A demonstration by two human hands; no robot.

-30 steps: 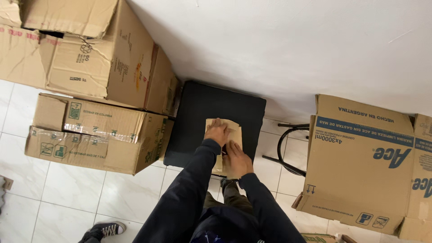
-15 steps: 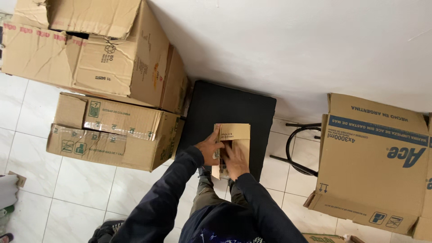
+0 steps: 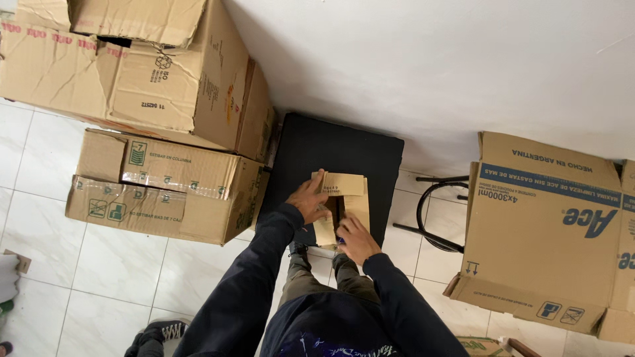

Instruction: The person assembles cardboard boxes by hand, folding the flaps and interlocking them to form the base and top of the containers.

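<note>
Head view: both hands press flat, fingers spread, on a small tan cardboard box point(image 3: 344, 208), left hand point(image 3: 309, 198), right hand point(image 3: 357, 239); its long axis runs toward the wall on the black square tabletop point(image 3: 331, 149).

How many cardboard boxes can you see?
4, and more may be hidden. A big torn box sits top left, a taped box below it, a printed box at right, and a small box lies under both hands on the black stool.

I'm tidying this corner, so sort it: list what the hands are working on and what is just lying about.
In hand:
small cardboard box
left hand
right hand
black stool top under the box

Lying about:
stacked cartons
blue-printed carton
black metal frame
</note>
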